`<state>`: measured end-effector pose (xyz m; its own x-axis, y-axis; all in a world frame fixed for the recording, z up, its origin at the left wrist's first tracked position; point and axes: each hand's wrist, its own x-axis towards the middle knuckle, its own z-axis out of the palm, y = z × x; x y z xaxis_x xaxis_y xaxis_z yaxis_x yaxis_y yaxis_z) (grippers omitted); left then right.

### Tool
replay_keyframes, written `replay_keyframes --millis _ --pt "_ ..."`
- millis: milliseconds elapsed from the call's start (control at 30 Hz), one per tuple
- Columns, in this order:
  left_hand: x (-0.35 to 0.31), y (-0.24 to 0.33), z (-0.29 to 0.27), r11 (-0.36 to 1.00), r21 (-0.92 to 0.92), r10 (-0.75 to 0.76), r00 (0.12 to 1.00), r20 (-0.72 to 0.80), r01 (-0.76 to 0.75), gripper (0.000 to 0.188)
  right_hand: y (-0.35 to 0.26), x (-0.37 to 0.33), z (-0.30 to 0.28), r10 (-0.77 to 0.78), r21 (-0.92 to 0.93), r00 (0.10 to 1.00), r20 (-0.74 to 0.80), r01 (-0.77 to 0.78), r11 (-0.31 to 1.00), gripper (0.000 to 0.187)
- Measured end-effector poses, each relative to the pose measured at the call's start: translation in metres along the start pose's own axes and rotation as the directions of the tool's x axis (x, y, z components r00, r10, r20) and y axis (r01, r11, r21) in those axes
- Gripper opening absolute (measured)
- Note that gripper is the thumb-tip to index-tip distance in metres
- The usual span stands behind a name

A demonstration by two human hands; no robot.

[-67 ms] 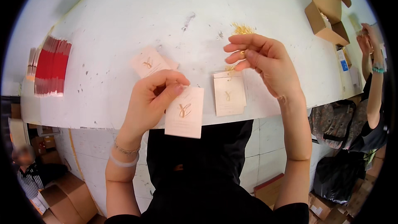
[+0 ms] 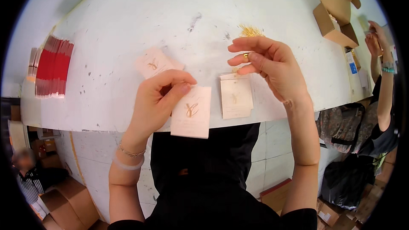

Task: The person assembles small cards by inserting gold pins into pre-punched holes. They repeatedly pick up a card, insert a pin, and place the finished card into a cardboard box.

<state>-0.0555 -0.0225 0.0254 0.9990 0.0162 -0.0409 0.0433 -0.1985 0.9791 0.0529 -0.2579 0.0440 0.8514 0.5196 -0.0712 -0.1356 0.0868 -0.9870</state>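
Between the thumb and finger of my left hand is the top edge of a pale card with a gold emblem; it hangs over the table's near edge. My right hand pinches a small shiny gold piece, too small to name for sure, its other fingers stretched to the left. Just below that hand lies a stack of pale cards, with a bit of gold at its top. More pale cards lie fanned beyond my left hand. Behind my right fingers is a heap of gold strings.
A red-and-white stack of folded items lies at the table's left. An opened cardboard box stands at the far right. Another person's arm reaches in beside it, near a patterned bag. A second person is at lower left.
My left hand has lifted the card slightly and shifted it a little right. My right hand has moved slightly left, and the gold piece shows more plainly.
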Motion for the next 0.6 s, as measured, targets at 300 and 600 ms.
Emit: replay_keyframes --millis 300,600 --pt "-0.001 0.014 0.011 0.729 0.497 0.562 0.826 -0.041 -0.472 0.016 -0.003 -0.016 0.048 0.092 0.047 0.993 0.077 -0.096 0.994 0.011" --pt "-0.01 0.015 0.0 0.443 0.652 0.771 0.633 0.074 -0.615 0.019 -0.007 -0.016 0.065 0.116 0.116 0.978 0.175 -0.137 0.984 0.012"
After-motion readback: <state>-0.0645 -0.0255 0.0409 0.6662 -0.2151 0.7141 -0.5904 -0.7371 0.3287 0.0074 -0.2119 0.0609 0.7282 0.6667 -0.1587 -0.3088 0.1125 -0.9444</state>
